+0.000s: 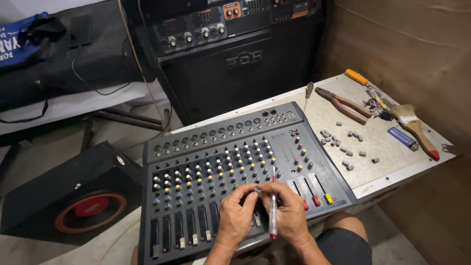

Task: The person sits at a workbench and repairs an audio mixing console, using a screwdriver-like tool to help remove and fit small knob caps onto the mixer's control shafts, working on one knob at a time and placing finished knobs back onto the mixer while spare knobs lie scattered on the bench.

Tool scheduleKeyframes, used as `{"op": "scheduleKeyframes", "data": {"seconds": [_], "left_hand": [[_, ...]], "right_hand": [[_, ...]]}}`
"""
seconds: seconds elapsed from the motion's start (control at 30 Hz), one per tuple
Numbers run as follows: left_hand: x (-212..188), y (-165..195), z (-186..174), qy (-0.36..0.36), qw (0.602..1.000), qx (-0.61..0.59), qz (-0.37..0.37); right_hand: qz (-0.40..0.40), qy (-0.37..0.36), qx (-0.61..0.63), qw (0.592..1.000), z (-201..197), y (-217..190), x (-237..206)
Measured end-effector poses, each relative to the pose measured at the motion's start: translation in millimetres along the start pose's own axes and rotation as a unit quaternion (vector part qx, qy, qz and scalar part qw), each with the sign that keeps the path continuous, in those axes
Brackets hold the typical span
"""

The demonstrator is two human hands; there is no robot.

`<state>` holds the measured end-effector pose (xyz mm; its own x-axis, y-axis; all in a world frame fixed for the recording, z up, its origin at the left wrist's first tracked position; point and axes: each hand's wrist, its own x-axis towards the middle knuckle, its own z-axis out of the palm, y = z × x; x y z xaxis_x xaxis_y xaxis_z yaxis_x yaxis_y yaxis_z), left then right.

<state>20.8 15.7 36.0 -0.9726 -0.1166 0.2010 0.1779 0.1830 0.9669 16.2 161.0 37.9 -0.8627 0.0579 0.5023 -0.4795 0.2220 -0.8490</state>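
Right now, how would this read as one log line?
left hand: pinching small grey cap | right hand: holding screwdriver | both over mixer

**Matt metal, glossy plastic, worn wood**

The audio mixer (230, 157) has a matt grey metal face with small plastic knobs. The screwdriver (273, 216) handle is clear glossy plastic. The tabletop (382, 167) looks rough and speckled. The paintbrush (414, 128) has a wooden handle.

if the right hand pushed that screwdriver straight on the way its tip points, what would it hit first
The right hand holds a clear-handled screwdriver with its tip aimed up the mixer. Going straight on, it would probably first meet the small knobs just above the tip, though depth is unclear and it may already touch the panel.
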Motion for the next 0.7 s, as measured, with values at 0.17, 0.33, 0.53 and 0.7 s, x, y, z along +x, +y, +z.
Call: {"op": "scheduleKeyframes", "data": {"seconds": [0.17,0.33,0.53,0.7], "left_hand": [[1,-6,2,0.005,0.999,-0.019,-0.034],[2,-10,4,0.013,0.999,-0.033,-0.04],[2,-6,4,0.007,0.998,-0.057,-0.02],[1,2,2,0.01,0.999,-0.04,-0.004]], "right_hand": [[-0.019,-0.015,-0.008,1.0,-2,3,1],[-0.006,-0.014,-0.006,1.0,0,8,0],[0.003,-0.025,0.017,1.0,-1,10,0],[0.005,-0.009,-0.018,1.0,0,5,1]]}}
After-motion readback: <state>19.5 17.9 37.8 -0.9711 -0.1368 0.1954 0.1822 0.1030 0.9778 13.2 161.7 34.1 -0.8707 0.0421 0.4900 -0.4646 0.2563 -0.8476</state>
